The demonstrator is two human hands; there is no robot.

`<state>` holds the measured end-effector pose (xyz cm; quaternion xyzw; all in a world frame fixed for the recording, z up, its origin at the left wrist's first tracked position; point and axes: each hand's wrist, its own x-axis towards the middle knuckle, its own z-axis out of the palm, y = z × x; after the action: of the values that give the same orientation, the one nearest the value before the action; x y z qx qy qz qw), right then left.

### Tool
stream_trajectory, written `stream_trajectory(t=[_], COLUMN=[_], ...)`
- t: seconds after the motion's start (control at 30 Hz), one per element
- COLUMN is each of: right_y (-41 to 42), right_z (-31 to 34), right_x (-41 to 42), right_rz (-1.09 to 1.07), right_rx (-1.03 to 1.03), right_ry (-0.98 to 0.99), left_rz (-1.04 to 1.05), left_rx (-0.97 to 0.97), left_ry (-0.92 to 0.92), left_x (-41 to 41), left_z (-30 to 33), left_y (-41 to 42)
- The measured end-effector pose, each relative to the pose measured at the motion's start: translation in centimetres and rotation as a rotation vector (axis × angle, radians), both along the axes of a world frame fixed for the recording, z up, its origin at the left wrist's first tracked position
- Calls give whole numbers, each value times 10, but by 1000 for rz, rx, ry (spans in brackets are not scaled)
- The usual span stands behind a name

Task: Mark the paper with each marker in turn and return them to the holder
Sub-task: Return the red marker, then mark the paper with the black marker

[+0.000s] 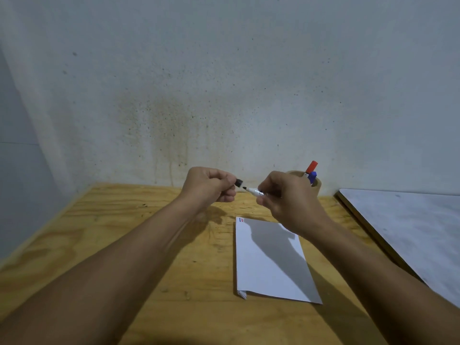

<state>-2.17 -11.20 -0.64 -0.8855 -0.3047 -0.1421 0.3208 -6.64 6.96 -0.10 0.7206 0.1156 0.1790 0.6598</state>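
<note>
A: What are the hands doing over the counter (154,247)?

B: The left hand (207,185) is pinching a small black cap (239,183) between its fingertips, the other fingers curled in. The right hand (288,200) is wrapped around a black marker (254,191), its bare tip pointing at the cap with a small gap between the two.

A: So capping or uncapping?

B: I can't tell which from this alone. The paper (271,260) is lying below the right hand, and its far left corner is already showing a short red stroke and a blue one (240,220), but no black one that I can make out. So I'm judging the black marker is just being opened for its turn.

A: And the others?

B: The red marker (311,167) and the blue marker (312,176) are standing in the brown holder (316,186) by the wall (partly hidden behind the right hand).

A: Next move?

B: Probably lowering the tip to that marked corner for a short stroke, then lining cap and tip up squarely before dropping the marker in the holder.
</note>
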Motion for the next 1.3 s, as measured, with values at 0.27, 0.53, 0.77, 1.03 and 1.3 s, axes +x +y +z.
stream_trajectory(t=[0.27, 0.53, 0.77, 1.03, 1.3], right_y=[-18, -21, -4, 5, 11], right_z=[12, -4, -27, -43, -52], right_x=[-13, -1, 7, 12, 6], right_rz=[293, 541, 228, 76, 117], right_rx=[586, 983, 793, 777, 723], right_ry=[777, 1133, 859, 751, 620], left_rz=[105, 93, 78, 134, -90], left_rx=[770, 913, 966, 925, 796], left_ry=[240, 215, 256, 179, -16], left_x=[-8, -9, -13, -13, -23], left_z=[-45, -53, -59, -61, -66], left_y=[14, 13, 10, 10, -14])
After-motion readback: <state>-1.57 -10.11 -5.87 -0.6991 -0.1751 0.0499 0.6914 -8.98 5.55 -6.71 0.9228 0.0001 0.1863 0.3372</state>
